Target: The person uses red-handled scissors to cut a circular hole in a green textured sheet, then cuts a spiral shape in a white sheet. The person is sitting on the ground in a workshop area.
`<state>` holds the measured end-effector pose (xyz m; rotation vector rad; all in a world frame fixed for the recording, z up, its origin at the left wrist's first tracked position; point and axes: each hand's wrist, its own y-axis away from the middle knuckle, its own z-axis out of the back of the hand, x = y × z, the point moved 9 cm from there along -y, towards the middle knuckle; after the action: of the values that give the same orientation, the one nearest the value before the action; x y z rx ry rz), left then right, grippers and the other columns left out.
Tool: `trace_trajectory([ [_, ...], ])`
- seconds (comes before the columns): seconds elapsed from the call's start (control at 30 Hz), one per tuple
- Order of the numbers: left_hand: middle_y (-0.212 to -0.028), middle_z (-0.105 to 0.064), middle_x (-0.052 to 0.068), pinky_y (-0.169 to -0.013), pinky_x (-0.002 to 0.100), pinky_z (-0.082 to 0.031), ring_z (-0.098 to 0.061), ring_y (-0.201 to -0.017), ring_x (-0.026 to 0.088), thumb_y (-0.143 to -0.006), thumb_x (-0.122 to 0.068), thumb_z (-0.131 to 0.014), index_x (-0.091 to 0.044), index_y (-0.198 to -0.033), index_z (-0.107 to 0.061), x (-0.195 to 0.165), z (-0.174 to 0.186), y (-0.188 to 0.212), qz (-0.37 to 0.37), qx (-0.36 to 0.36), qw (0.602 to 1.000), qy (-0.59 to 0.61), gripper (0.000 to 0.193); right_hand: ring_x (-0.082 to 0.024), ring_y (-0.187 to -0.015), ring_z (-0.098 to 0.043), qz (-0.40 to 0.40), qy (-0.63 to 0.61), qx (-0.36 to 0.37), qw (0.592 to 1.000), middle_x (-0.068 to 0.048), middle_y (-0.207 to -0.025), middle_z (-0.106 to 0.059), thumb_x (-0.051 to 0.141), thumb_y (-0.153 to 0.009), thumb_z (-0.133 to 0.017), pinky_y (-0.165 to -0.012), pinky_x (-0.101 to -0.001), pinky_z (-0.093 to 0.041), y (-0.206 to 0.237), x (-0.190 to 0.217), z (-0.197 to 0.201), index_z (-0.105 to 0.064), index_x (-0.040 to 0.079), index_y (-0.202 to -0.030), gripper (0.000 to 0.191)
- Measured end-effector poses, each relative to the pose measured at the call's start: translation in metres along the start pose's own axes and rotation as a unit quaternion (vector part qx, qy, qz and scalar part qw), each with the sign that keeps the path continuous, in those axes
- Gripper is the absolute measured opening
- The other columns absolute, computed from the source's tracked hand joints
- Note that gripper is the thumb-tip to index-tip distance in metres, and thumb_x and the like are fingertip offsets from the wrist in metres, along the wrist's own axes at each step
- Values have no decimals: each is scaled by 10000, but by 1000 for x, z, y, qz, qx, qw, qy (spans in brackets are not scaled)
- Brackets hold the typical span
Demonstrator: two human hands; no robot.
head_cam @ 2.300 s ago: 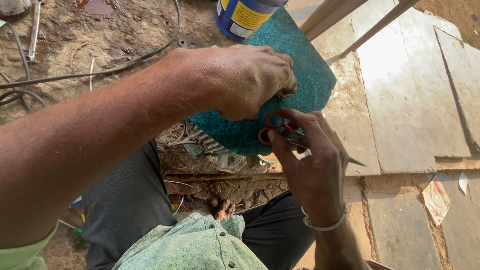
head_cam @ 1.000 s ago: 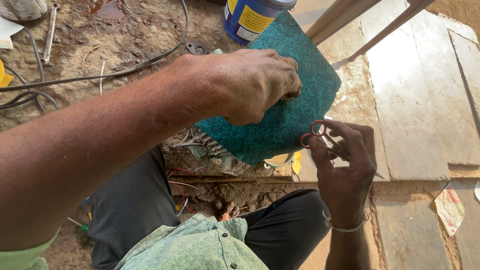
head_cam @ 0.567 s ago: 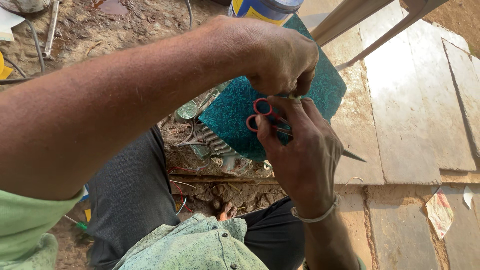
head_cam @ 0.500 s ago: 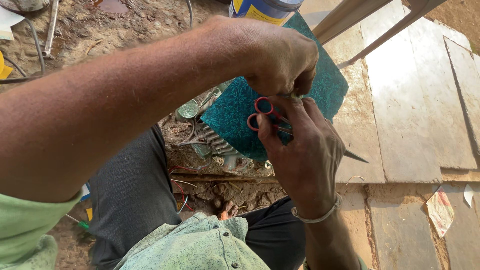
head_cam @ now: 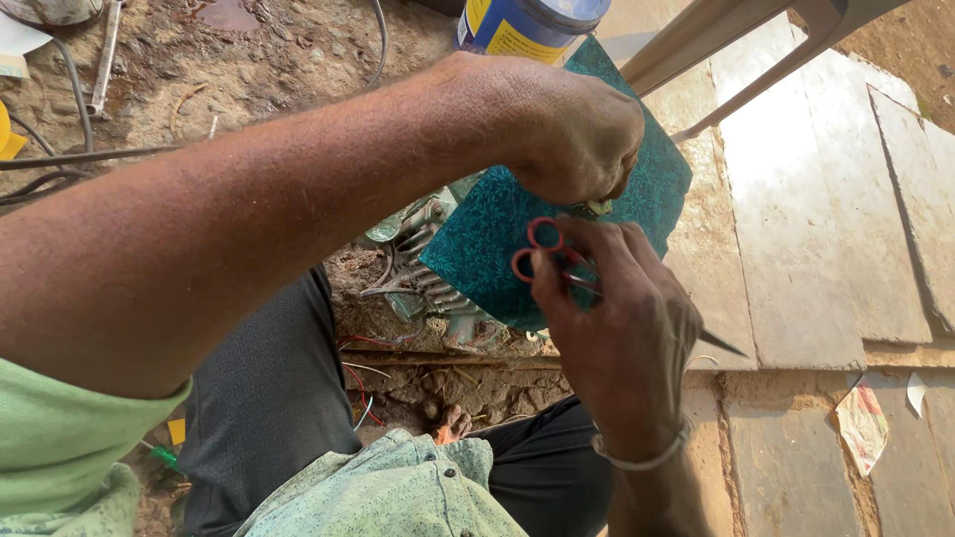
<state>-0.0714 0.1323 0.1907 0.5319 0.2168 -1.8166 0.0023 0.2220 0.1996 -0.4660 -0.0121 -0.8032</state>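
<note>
Both our hands meet again: left hand point(head_cam: 572, 134) pinches the sheet point(head_cam: 497, 249), right hand point(head_cam: 622, 328) brings the scissors point(head_cam: 557, 261) back onto it.

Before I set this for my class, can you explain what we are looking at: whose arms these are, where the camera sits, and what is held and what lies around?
There is no machine here. One camera is worn on a person's head and looks down, so both arms are that person's own. The left hand grips the top edge of a teal sheet with a mottled, rough-looking face. The right hand holds small scissors with red finger loops, their blade tip pointing down to the right, past the sheet. Whether they are cutting cannot be told. Below are dark trousers, bare dirt ground, grey stone slabs, a blue and yellow can, a dark cable and a finned metal part.
</note>
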Motion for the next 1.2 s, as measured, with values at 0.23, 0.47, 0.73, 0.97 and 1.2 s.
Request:
trace_trajectory([
  [0.23,-1240,-653,220,-923,561,-591,-682,-1121,355,-1112,-350,-281,-127,-1396,-516,-15,-1,-2,-44,2,994,-95,431,-234,-838,-750,10,11,-25,1000,-66,-1014,-757,251,-895,-834,-724,-412,-567,-17,6,-9,-741,121,-1094,254],
  [0.47,-1260,-629,225,-916,577,-570,-649,-1155,376,-1057,-325,-340,-176,-1413,-450,-23,4,0,-79,-16,991,-109,401,-182,-748,-764,-107,-37,26,993,-28,-1004,-762,288,-858,-797,-634,-381,-581,1,-12,7,-733,168,-1121,296],
  [0.73,-1257,-642,248,-900,571,-593,-681,-1138,382,-1088,-337,-356,-128,-1396,-489,-15,1,0,-64,0,991,-114,396,-220,-798,-754,26,-15,-41,999,-50,-966,-767,240,-908,-819,-701,-403,-570,-18,4,-9,-740,108,-1082,232],
  [0.97,-1227,-632,277,-865,571,-590,-664,-1122,413,-1086,-311,-354,-107,-1390,-484,-21,-4,-8,-99,-25,988,-117,388,-164,-816,-758,8,-46,-48,998,-76,-1002,-756,168,-891,-823,-615,-286,-566,30,-27,14,-721,69,-1150,295],
  [1.2,-1213,-664,240,-947,558,-564,-678,-1146,375,-1059,-439,-396,-91,-1329,-583,-15,-5,-2,-50,0,991,-125,479,-199,-743,-720,121,4,-87,989,-91,-975,-755,138,-826,-852,-619,-320,-547,11,2,-1,-731,55,-1140,346],
])
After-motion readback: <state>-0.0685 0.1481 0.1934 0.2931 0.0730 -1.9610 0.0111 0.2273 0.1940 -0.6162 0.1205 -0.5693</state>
